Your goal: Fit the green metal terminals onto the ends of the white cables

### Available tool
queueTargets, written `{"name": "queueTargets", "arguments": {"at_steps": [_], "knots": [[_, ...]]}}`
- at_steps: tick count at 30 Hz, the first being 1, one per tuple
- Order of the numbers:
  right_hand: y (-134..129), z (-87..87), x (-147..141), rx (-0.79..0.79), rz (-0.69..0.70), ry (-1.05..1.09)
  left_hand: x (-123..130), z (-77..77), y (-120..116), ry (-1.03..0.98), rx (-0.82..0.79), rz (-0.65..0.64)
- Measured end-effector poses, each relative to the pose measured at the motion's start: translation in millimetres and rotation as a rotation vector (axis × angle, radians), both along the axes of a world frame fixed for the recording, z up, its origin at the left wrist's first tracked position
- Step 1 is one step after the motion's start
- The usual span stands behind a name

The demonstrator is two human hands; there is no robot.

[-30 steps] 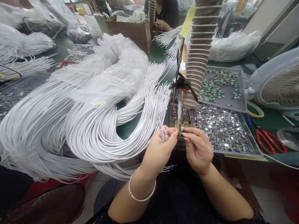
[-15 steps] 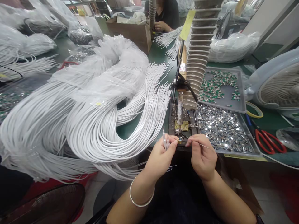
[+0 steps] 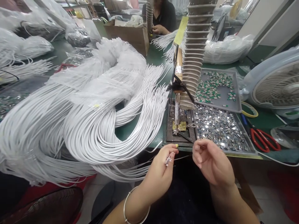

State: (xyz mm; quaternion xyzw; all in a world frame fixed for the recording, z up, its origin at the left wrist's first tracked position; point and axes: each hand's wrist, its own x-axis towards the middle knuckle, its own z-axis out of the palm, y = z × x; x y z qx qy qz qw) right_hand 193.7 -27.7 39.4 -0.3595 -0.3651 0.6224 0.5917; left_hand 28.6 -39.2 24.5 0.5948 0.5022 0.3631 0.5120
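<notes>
My left hand point(image 3: 162, 166) is closed around white cables point(image 3: 167, 161), whose short ends poke out between thumb and fingers. It is just in front of the table's edge. My right hand point(image 3: 213, 161) is half curled with the palm turned inward, and I see nothing in it. Close to its fingertips, a thin dark rod point(image 3: 187, 137) slants across a dark work tray point(image 3: 167, 133). Above that tray stands a soldering iron point(image 3: 178, 63) with a wooden handle, tip down by a yellow pad point(image 3: 182, 125).
A large bundle of white cables point(image 3: 93, 137) fills the left side. Beside the iron hangs a ribbed hose point(image 3: 195, 46). To the right are a tray of metal shells point(image 3: 219, 127), a tray of green-and-silver connectors point(image 3: 212, 82), red-handled scissors point(image 3: 263, 140) and a fan point(image 3: 277, 81). A co-worker point(image 3: 161, 18) sits opposite.
Both hands have drawn back from the work tray toward me and lie farther apart. A small connector piece seen at my left fingertips is gone from view. My right fingers have loosened.
</notes>
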Motion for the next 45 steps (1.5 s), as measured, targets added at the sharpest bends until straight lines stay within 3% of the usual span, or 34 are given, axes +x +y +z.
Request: {"name": "queueTargets", "arguments": {"at_steps": [4, 8, 11, 17, 23, 32, 38, 45], "knots": [[2.0, -5.0, 12.0, 0.246, -0.312, -0.562, -0.6, 3.0, 4.1, -0.008, -0.14, 0.008], [23.1, -3.2, 37.2, 0.394, -0.53, -1.216, -0.3, -0.4, 12.9, -0.198, -0.278, 0.075], [43.4, -1.9, 54.7, 0.315, -0.48, -1.459, -1.4, -7.9, 15.8, -0.366, -0.343, 0.094], [71.8, -11.0, 63.4, 0.178, -0.348, -1.672, -0.1, -21.2, 16.9, -0.565, -0.332, 0.13], [76.9, -15.9, 59.0, 0.154, -0.31, -1.675, 5.6, -15.7, 21.1, -0.698, -0.355, 0.151], [53.5, -7.0, 48.4, 0.395, -0.401, -1.455, 14.4, -2.5, 24.3, -0.662, -0.387, 0.232], [27.0, 0.2, 17.7, 0.522, -0.238, -1.243, 16.1, -2.3, 26.2, -0.562, -0.395, 0.26], [17.5, -8.3, -2.5, 0.683, -0.118, -1.092, 17.7, 0.5, 27.3, -0.464, -0.241, 0.26]]}}
